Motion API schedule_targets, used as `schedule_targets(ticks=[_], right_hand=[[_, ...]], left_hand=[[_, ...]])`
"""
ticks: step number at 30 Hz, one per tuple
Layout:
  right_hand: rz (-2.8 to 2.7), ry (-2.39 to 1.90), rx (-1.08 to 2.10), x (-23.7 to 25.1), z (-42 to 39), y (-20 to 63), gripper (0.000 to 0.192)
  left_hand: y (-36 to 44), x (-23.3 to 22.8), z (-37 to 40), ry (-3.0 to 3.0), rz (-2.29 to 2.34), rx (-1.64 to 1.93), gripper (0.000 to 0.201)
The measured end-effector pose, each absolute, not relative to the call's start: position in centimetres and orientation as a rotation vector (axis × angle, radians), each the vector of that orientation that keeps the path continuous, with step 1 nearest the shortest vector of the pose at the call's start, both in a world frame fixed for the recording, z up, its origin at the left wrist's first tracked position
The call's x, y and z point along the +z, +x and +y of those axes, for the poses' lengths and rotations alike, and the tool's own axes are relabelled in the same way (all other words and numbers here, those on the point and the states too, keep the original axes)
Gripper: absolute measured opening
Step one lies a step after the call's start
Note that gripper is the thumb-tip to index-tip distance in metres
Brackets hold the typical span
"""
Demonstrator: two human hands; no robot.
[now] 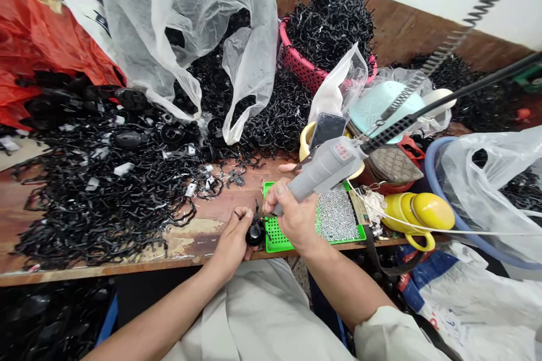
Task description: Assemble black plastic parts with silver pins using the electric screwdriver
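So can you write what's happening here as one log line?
left hand: holds small black part | right hand: grips grey power screwdriver, tip by part | under: green tray of screws | around: black plastic pieces

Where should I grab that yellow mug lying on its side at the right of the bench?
Take the yellow mug by its handle, coming from the near edge. The handle loops toward you at the bench edge, free of clutter, while bags and a white cord crowd the body.
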State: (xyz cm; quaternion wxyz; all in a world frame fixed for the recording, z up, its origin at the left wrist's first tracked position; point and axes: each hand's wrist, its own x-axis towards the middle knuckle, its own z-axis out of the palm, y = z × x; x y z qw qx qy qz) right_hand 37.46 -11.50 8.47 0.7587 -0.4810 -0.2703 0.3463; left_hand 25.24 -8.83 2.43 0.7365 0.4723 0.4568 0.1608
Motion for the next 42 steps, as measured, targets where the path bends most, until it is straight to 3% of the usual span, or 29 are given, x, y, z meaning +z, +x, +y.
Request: schedule_targets(ticks=[9, 16, 21, 29, 42], right_hand=[[-0.638, -1.238, 0.763, 5.8, -10.7, 36.1, 0.032], [-0.662, -1.220, 0.827, 7.7, -11.5, 38.5, 0.034], [-0.667, -1.336, 0.498, 7.7, -12.4, 43.5, 0.039], [-0.670, -1.414, 0.456, 4.6, -11.8, 44.6, 0.034], [-0.680, -1.372, 0.403, 4.9, -12.1, 44.2, 0.024]], left_hand=[[24.8, 2.7, -8.9, 0.987, 1.010, 0.369, 0.028], [24.3, 4.4, -8.3, 1.021, 0.908, 0.315, 0.027], [23.4, 6.3, -7.5, 0.916, 0.852, 0.279, 0.029], [24.6, 5.0, -8.1, 0.862, 1.013, 0.360, 0.029], [24.2, 4.0, -8.7, 1.179, 0.972, 0.262, 0.046]])
